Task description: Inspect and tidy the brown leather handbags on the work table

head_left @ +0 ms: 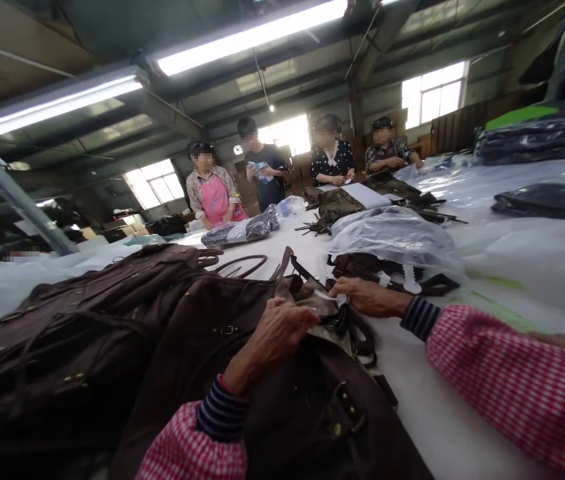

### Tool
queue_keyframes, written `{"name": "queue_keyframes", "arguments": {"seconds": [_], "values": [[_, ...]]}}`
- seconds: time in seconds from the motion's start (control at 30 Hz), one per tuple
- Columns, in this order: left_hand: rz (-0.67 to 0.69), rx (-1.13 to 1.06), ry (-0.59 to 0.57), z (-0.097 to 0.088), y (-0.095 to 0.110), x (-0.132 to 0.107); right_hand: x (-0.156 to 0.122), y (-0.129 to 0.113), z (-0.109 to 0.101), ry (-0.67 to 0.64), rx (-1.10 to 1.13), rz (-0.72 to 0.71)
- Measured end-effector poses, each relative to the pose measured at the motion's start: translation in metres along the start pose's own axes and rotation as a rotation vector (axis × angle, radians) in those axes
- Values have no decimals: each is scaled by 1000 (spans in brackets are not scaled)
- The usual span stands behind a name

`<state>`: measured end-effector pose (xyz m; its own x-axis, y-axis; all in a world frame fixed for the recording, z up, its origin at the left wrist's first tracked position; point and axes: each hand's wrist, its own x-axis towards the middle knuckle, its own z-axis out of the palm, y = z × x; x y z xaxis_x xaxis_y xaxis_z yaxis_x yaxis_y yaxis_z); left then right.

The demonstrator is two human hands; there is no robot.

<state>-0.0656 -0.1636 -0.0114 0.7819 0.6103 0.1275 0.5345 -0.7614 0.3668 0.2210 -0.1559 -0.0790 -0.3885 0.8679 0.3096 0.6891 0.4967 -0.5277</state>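
A dark brown bag (342,407) with brass-coloured buckles and straps lies on the table before me, its grey-brown inside showing at the top. My left hand (277,333) is closed, its fingers curled on the upper edge of this bag. Across the opening, my right hand (369,295) pinches a thin white strip (325,295) between thumb and fingers. What that strip belongs to is unclear. Black strap loops (362,337) hang at the bag's right side, just below my right hand.
More dark brown bags (87,320) are piled on the left. Past my right hand, clear plastic (397,237) covers dark pieces on the white table (402,393). A plastic-wrapped bundle (242,229) lies farther back. Several people stand across the table; black wrapped stacks (542,140) sit at right.
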Motion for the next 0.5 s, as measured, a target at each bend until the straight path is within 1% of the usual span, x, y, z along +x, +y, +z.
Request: {"name": "queue_keyframes", "arguments": {"seconds": [0.03, 0.1, 0.13, 0.17, 0.23, 0.3, 0.37, 0.4, 0.47, 0.5], "values": [[13, -15, -45, -3, 6, -5, 1, 2, 5, -40, -16, -35], [56, 16, -123, -7, 16, -14, 3, 4, 12, -62, -12, -65], [78, 73, -132, -7, 20, -18, 3, 5, 13, -57, -1, -72], [90, 149, -116, -6, 23, -20, 2, 7, 13, -54, 7, -82], [75, 280, -29, -2, 25, -22, 1, 11, 10, -43, 26, -102], [13, 300, 97, 0, 21, -20, 1, 12, 1, -15, 51, -115], [-26, 210, 230, -2, 14, -16, 3, 8, -10, 51, 76, -117], [-21, 148, 300, -4, 10, -14, 5, 4, -15, 97, 87, -114], [23, 40, 417, -8, 4, -11, 12, -11, -22, 196, 108, -110], [50, 4, 456, -10, 3, -9, 16, -20, -21, 225, 94, -110]]}}
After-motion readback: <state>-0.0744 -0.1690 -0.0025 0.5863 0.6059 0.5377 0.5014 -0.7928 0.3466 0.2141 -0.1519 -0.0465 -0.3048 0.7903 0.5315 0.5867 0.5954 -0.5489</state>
